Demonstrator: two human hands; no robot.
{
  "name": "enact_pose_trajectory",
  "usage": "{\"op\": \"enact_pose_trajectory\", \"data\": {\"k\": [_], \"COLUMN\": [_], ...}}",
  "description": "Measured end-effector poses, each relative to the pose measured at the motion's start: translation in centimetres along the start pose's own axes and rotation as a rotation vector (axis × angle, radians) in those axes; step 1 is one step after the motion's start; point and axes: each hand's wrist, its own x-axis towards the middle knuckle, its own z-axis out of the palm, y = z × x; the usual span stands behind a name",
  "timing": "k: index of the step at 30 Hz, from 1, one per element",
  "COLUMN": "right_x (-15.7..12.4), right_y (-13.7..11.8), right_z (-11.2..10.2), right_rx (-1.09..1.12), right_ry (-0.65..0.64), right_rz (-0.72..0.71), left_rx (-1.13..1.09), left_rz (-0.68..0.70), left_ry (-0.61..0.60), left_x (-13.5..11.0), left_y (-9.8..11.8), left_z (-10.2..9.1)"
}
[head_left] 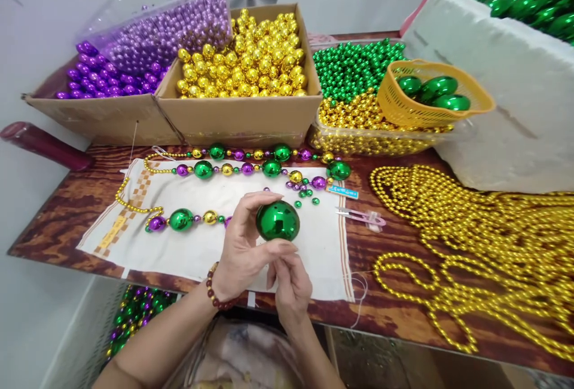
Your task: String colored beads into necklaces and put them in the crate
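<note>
A large shiny green bead [278, 220] is gripped between the thumb and fingers of my left hand [244, 251], above a white cloth [179, 251]. Just below it, my right hand [291, 287] has its fingers curled and closed near my left thumb; what they pinch, if anything, is hidden. Left of my hands lies a strung row of beads [181, 220] in green, gold and purple, partly covered by my left hand. A longer bead strand [247, 168] loops across the cloth's far side. Several small loose green beads [307, 193] lie beyond the held bead.
Cardboard boxes [242, 114] of gold and purple beads stand behind. A yellow basket [434, 111] with big green beads rests on a clear tub [354, 141]. Gold bead chains [448, 281] cover the right side, near pink thread snips [363, 217]. A dark red bottle [45, 145] lies left.
</note>
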Motion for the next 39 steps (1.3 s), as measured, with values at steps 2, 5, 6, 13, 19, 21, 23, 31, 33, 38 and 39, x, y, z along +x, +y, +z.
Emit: {"op": "enact_pose_trajectory", "data": {"k": [2,5,6,13,19,21,23,31,33,38,39], "right_x": [0.0,0.1,0.1,0.1,-0.9,-0.9,-0.6,-1.2,-1.5,-0.6,-0.3], "right_y": [0.0,-0.2,-0.3,-0.3,0.3,0.3,0.1,0.5,0.6,0.8,0.8], "right_z": [0.0,0.0,0.0,-0.3,-0.5,-0.4,-0.1,0.0,-0.1,0.2,0.2], "right_rx": [0.012,0.028,0.034,0.012,-0.081,-0.092,-0.097,-0.102,-0.101,-0.115,-0.114], "right_ry": [-0.010,-0.013,-0.009,-0.022,-0.081,-0.098,-0.080,-0.049,-0.036,0.005,-0.004], "right_rz": [0.022,0.060,0.068,0.050,0.003,-0.010,-0.028,-0.078,-0.082,-0.104,-0.109], "left_rx": [0.010,-0.002,-0.004,-0.024,-0.141,-0.159,-0.157,-0.157,-0.164,-0.184,-0.171], "left_rz": [-0.001,-0.015,-0.016,-0.104,-0.168,-0.189,-0.212,-0.201,-0.195,-0.137,-0.112], "left_ry": [0.017,-0.010,-0.029,0.031,0.100,0.098,0.095,0.086,0.064,0.006,0.003], "left_x": [0.0,0.0,0.0,0.5,1.0,0.9,0.7,0.6,0.5,0.1,0.2], "left_y": [-0.1,-0.3,-0.5,-1.0,-1.1,-1.1,-1.1,-1.1,-1.3,-1.6,-1.5], "left_z": [-0.1,-0.4,-0.6,-1.3,-1.2,-1.1,-1.0,-1.3,-1.4,-1.3,-1.3]}}
